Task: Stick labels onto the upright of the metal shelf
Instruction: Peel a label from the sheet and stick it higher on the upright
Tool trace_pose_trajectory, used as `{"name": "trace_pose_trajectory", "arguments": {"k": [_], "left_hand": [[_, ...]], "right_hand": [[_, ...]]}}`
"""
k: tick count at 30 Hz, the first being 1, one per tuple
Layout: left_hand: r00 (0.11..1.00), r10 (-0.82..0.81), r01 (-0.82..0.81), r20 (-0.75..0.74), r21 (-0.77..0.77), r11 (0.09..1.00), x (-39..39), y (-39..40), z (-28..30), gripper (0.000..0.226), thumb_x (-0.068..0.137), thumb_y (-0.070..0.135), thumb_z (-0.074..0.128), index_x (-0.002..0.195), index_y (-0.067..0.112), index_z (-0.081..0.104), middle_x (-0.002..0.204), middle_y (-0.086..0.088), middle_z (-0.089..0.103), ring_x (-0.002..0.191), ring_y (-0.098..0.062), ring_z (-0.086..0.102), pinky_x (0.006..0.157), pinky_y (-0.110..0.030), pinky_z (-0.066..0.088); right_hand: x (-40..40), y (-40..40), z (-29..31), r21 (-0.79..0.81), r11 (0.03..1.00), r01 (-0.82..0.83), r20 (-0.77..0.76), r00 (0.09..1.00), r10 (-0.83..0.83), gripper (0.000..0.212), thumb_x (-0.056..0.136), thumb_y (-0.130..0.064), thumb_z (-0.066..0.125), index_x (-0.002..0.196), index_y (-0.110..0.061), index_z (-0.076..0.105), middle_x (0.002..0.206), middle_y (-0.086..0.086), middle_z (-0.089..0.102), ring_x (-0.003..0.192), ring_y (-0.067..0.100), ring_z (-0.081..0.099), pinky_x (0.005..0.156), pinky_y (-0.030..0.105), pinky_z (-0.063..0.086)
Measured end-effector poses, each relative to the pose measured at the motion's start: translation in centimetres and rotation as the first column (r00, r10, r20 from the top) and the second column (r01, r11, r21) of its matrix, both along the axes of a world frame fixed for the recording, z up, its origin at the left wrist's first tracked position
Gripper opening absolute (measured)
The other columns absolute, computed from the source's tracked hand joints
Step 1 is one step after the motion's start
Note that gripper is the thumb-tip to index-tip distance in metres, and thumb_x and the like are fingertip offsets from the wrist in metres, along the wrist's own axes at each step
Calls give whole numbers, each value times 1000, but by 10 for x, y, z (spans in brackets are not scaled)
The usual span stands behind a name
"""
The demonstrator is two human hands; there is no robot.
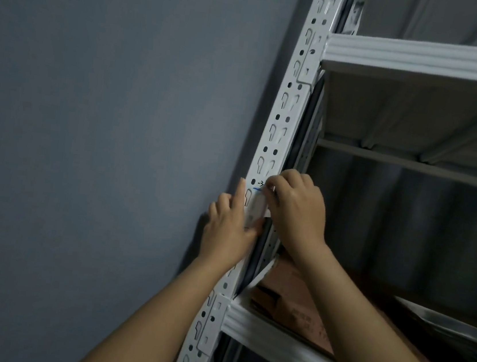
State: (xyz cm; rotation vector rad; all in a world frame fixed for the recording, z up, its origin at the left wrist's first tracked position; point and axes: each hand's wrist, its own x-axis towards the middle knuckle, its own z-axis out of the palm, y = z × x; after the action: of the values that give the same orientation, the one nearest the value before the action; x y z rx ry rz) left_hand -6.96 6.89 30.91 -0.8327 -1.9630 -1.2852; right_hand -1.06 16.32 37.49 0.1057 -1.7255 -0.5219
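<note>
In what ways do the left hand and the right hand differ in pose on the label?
The left hand lies on the wall side of the upright, index finger straight, thumb at the lower end of the label. The right hand comes from the shelf side, fingers curled, fingertips at the label's upper end, by the blue pen line. Both touch the same label on the upright.

Blue-grey wall (105,104), dim light, corrugated panel (406,219)
</note>
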Motion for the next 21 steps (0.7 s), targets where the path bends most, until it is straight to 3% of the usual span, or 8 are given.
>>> {"name": "trace_pose_trajectory", "arguments": {"k": [3,6,11,16,18,21], "left_hand": [[1000,-8,8,-9,11,1000,0,0,0,88,89,44,57,150,27,-4,129,-5,34,117,-22,33,82,-31,38],[1000,-16,17,-21,32,999,1,1,-1,88,88,44,57,150,27,-2,129,-4,34,117,-20,33,79,-26,34],[999,2,-1,-32,42,999,0,0,1,87,87,46,59,151,25,3,126,-4,36,117,-20,35,81,-28,36],[999,18,-15,-43,49,999,3,-1,0,87,85,43,61,150,24,7,123,-3,38,115,-19,36,81,-31,41],[999,16,-14,-35,53,999,3,-1,1,86,85,40,62,150,25,8,123,-3,38,114,-19,36,81,-31,41],[999,21,-20,-35,34,999,3,-1,0,86,86,41,60,150,25,6,124,-3,36,114,-19,35,80,-30,40]], "right_hand": [[-2,-4,1,26,993,118,-19,993,-117,12,81,-18,72,84,-10,63,84,8,62,70,28,58,56,31,35],[-6,-4,-4,-6,985,170,-14,985,-170,17,77,-13,75,87,-12,60,82,7,61,68,27,57,55,34,40],[-10,-3,-7,-104,988,113,41,993,-109,21,77,-8,72,92,-11,58,82,8,60,69,28,55,55,36,41],[-12,-9,-7,-262,961,93,173,984,-48,7,95,-17,49,102,-15,51,97,3,56,85,24,52,72,38,43],[-12,-9,-9,-376,927,9,178,982,63,6,98,-21,46,99,-16,48,98,2,55,87,21,52,78,41,45],[-10,-8,-17,-506,825,-251,44,948,315,10,98,-24,50,97,-14,53,97,0,59,88,17,57,77,44,50]]}}
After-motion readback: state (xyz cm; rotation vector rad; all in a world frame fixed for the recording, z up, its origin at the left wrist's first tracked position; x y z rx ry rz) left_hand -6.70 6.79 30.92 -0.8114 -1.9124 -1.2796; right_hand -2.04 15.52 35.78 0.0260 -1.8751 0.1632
